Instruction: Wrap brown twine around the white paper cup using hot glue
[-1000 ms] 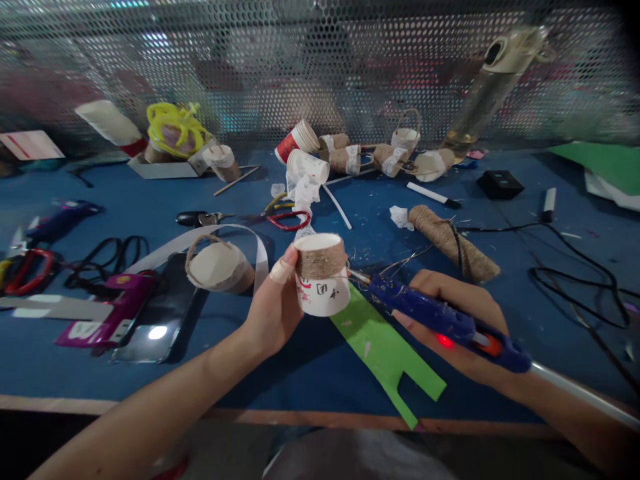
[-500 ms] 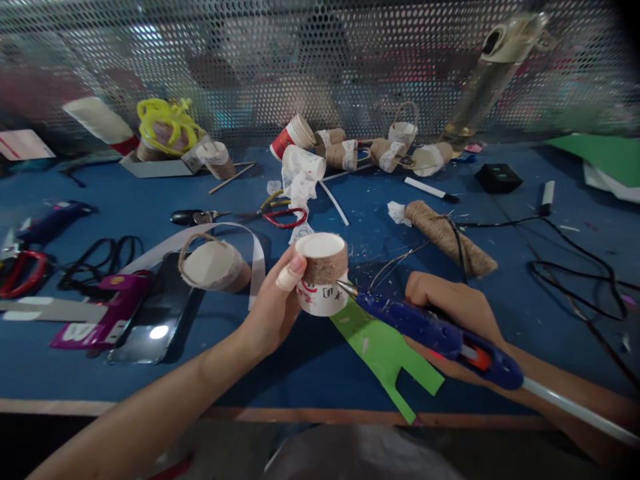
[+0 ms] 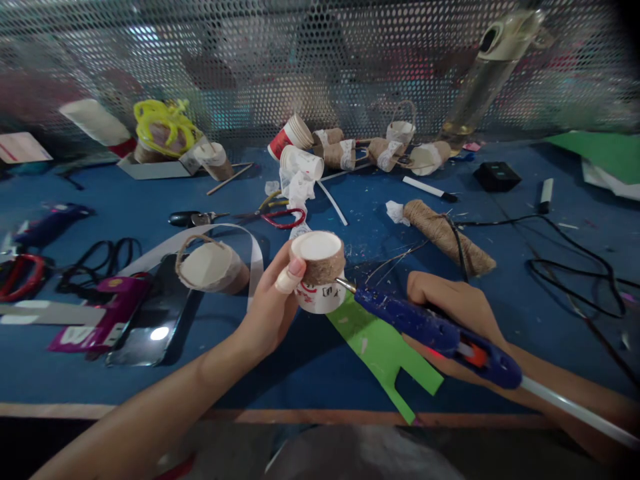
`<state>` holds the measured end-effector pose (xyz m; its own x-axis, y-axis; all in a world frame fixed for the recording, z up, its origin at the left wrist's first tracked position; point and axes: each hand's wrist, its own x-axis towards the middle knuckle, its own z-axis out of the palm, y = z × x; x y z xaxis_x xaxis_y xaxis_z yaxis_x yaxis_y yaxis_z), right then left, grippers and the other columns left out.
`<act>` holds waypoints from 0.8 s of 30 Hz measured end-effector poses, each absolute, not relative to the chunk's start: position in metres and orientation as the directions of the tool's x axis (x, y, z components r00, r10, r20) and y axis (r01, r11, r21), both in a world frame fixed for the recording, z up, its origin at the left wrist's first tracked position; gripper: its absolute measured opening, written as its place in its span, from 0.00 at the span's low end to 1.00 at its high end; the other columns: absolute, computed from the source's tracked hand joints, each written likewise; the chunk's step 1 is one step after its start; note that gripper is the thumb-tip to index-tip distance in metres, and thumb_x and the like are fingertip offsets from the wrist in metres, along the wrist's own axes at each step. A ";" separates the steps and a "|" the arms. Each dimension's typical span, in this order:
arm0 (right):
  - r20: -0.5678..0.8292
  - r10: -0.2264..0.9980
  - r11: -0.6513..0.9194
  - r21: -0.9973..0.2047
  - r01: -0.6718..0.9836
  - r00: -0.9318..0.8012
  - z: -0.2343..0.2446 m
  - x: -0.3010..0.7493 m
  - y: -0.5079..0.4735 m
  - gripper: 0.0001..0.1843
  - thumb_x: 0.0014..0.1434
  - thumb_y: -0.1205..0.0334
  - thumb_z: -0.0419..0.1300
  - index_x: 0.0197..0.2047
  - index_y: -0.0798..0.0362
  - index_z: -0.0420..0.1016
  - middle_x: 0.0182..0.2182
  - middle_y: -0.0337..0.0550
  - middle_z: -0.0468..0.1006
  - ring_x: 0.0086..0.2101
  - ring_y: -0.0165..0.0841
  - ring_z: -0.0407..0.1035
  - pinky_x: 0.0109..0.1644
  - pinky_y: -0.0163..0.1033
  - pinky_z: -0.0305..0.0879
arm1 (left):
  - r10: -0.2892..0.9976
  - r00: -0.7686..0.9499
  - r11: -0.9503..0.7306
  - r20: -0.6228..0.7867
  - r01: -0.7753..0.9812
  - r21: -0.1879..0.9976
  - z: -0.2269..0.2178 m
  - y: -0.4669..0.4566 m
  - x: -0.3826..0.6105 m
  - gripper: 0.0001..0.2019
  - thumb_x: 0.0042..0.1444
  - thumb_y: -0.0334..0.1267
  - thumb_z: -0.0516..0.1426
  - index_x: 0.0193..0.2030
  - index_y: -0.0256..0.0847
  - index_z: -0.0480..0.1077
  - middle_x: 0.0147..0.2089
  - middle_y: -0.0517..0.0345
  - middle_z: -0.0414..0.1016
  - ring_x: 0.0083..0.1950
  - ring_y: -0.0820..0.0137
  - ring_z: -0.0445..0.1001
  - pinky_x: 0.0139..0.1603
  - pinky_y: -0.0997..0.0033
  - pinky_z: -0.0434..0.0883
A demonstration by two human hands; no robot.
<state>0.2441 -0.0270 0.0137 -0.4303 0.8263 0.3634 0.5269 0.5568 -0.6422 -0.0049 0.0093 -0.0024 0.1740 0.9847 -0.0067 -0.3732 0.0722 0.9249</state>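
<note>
My left hand (image 3: 274, 303) is closed round a paper cup (image 3: 320, 300), its white round end facing up. Brown twine is wound about the cup's upper part; red and black print shows on the bare white band below. A blue glue gun (image 3: 415, 320) is gripped in my right hand (image 3: 455, 303), with a clear glue stick (image 3: 575, 407) sticking out of its back. Its metal nozzle touches or nearly touches the cup at the lower edge of the twine. Beneath them on the table lies a piece of green paper (image 3: 383, 347) with a notch cut in it.
A twine roll (image 3: 445, 237) and black cable lie to the right. Left are a twine-handled cup (image 3: 213, 267), a phone (image 3: 155, 320), a purple package (image 3: 107, 313) and scissors (image 3: 25, 273). Red-handled scissors (image 3: 285, 217) and several cups (image 3: 340, 153) lie behind, before a perforated metal panel (image 3: 250, 73).
The cup in my left hand has shifted slightly left and tilted a little. The glue gun stays in my right hand with its nozzle by the twine's edge.
</note>
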 end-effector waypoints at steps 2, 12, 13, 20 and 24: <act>0.361 0.827 0.555 -0.648 0.522 -0.431 0.015 0.243 -0.028 0.16 0.59 0.70 0.58 0.33 0.47 0.50 0.27 0.31 0.56 0.25 0.26 0.50 0.31 0.37 0.47 | 0.982 0.187 0.068 0.002 -0.370 0.927 -0.002 0.009 -0.005 0.29 0.56 0.62 0.64 0.57 0.45 0.77 0.55 0.49 0.82 0.64 0.49 0.75 0.62 0.53 0.72; 0.332 0.847 0.526 -0.644 0.556 -0.415 0.013 0.246 -0.025 0.19 0.54 0.69 0.61 0.32 0.47 0.49 0.26 0.30 0.56 0.23 0.25 0.51 0.28 0.36 0.48 | 0.985 0.169 0.097 -0.028 -0.411 0.906 -0.001 0.009 -0.005 0.25 0.58 0.62 0.63 0.52 0.44 0.79 0.51 0.51 0.84 0.53 0.56 0.81 0.53 0.58 0.75; 0.328 0.848 0.523 -0.643 0.559 -0.416 0.013 0.246 -0.025 0.19 0.54 0.69 0.61 0.32 0.47 0.49 0.26 0.30 0.56 0.23 0.25 0.51 0.28 0.36 0.48 | 0.986 0.163 0.095 -0.029 -0.410 0.907 -0.002 0.009 -0.005 0.25 0.58 0.61 0.63 0.52 0.44 0.79 0.51 0.52 0.84 0.51 0.57 0.81 0.52 0.59 0.76; 0.331 0.840 0.534 -0.646 0.546 -0.430 0.017 0.242 -0.029 0.17 0.55 0.69 0.58 0.32 0.47 0.49 0.27 0.31 0.56 0.24 0.26 0.50 0.30 0.37 0.48 | 0.984 0.180 0.080 -0.009 -0.393 0.916 -0.003 0.008 -0.005 0.27 0.58 0.61 0.64 0.56 0.45 0.78 0.55 0.49 0.83 0.64 0.50 0.75 0.63 0.53 0.71; 0.324 0.852 0.518 -0.632 0.577 -0.410 0.017 0.242 -0.028 0.17 0.56 0.69 0.58 0.32 0.47 0.50 0.26 0.31 0.56 0.24 0.26 0.50 0.30 0.37 0.48 | 0.984 0.177 0.106 -0.033 -0.418 0.902 0.001 0.008 -0.004 0.24 0.59 0.59 0.63 0.54 0.44 0.79 0.52 0.48 0.83 0.64 0.49 0.75 0.63 0.51 0.72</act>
